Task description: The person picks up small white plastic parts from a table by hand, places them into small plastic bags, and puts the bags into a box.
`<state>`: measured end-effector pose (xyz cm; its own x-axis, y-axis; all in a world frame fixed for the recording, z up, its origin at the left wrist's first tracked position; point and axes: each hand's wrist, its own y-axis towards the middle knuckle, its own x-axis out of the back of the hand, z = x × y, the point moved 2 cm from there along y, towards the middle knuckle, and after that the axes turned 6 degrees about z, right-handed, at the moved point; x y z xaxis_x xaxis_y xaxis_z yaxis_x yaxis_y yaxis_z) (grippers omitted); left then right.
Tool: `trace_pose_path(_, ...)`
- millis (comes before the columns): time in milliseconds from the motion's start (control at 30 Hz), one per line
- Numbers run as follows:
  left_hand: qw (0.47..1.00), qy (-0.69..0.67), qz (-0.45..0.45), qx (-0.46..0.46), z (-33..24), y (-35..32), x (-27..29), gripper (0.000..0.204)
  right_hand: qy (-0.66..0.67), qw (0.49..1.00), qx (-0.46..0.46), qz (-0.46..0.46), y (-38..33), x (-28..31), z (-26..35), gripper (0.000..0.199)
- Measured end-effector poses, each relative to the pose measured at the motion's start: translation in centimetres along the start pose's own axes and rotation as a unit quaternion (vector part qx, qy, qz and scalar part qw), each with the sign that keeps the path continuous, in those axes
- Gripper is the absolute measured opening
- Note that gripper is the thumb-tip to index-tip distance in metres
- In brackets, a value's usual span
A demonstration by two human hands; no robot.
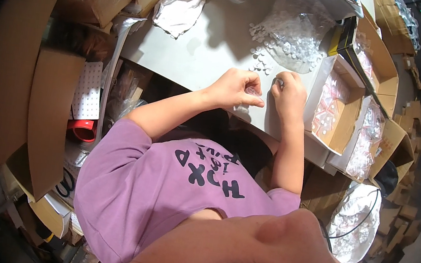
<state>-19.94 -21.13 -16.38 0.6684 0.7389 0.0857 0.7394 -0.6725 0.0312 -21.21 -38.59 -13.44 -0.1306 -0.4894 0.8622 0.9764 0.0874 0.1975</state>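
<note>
The small clear bag (253, 90) sits pinched in your left hand (237, 88), just off the surface (199, 51), w/ your right hand (289, 91) right beside it, fingers curled tight on what looks like a tiny white piece; too small to tell for sure. Both hands are closed, nearly touching each other, probably so the bag mouth stays steady while the piece goes in. Just beyond the bag lie loose white caps (259, 58), and past those a big clear plastic bag (296, 34) of more, kept w/in easy reach. Right of the bag, an open cardboard box (335, 107) holds filled packets, likely finished ones. Your forearms angle in from below, elbows bent, wrists low over the surface.
</note>
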Motion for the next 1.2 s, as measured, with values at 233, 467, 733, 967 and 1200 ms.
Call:
trace_pose_path(233,0.996,0.083,-0.011,-0.026,-0.7,0.3,-0.2,0.031,0.122,0.992,-0.035,0.016,-0.8,1.9,1.0,0.012)
trace_pose_path(467,0.997,0.067,-0.008,-0.045,0.0,1.5,-2.1,0.024,0.302,0.943,0.028,0.138,-2.2,3.2,3.8,0.018)
trace_pose_path(733,0.996,-0.055,0.067,-0.028,0.2,1.8,-2.5,0.022,0.331,0.938,0.045,0.093,-3.2,4.3,3.8,0.021)
trace_pose_path(967,0.971,-0.19,0.143,-0.025,-1.5,1.2,-2.2,0.029,0.204,0.963,0.142,0.107,-4.1,5.9,4.4,0.02)
trace_pose_path(1200,0.988,-0.066,0.093,-0.106,-2.3,0.7,-2.5,0.043,0.146,0.976,0.159,0.034,-5.1,6.4,4.5,0.013)
